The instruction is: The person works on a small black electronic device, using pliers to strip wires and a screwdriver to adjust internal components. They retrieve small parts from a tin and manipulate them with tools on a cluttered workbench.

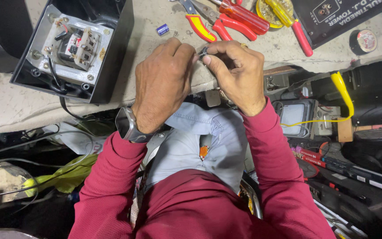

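On the desk (5,106), covered in a worn grey sheet, an open black box (74,51) with a transformer (74,44) bolted to its metal plate sits to the left of the hands, a black cable trailing from it over the desk edge. Beyond the hands lie red-handled pliers (208,24), a red-handled screwdriver (244,15), a yellow-handled screwdriver (279,11) and a small blue capacitor (162,29), all near but clear of the fingers. A roll of black tape (363,40) rests far right.

Both hands meet at the desk's near edge. The left hand (164,84), a watch (127,125) on its wrist, and the right hand (235,73) each pinch closed on a small dark part (203,53) held between their fingertips. The part is mostly hidden; its long axis and facing cannot be told.
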